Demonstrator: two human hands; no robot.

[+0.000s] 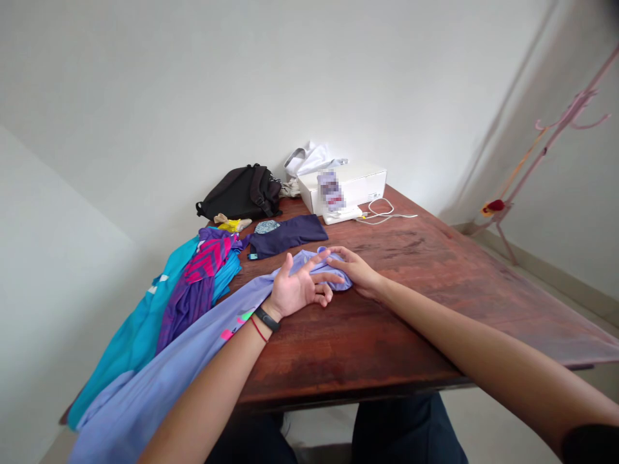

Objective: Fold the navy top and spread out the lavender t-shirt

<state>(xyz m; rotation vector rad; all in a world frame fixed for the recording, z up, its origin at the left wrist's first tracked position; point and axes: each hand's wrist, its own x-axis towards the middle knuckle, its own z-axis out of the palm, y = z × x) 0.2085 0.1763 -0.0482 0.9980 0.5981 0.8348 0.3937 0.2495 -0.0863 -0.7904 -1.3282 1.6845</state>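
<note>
A lavender garment [271, 281] with small pink and green printed patches runs from the table's near left edge to the middle of the table. Its bunched far end lies by both hands. My left hand [304, 283] is over this end, palm turned up and fingers spread, gripping nothing. On the right side of the bunch, my right hand [360, 270] has its fingers curled against the cloth, holding its edge. Left of the lavender garment lie a purple and pink garment [193, 283] and a turquoise garment [140, 335], loosely heaped.
A folded navy cloth [293, 236] lies beyond my hands. Farther back are a black backpack [236, 193], a white box [358, 180], a white device [342, 215] with a cable, and a yellow item [232, 224]. A pink stand [546, 151] rises right of the wooden table [411, 290].
</note>
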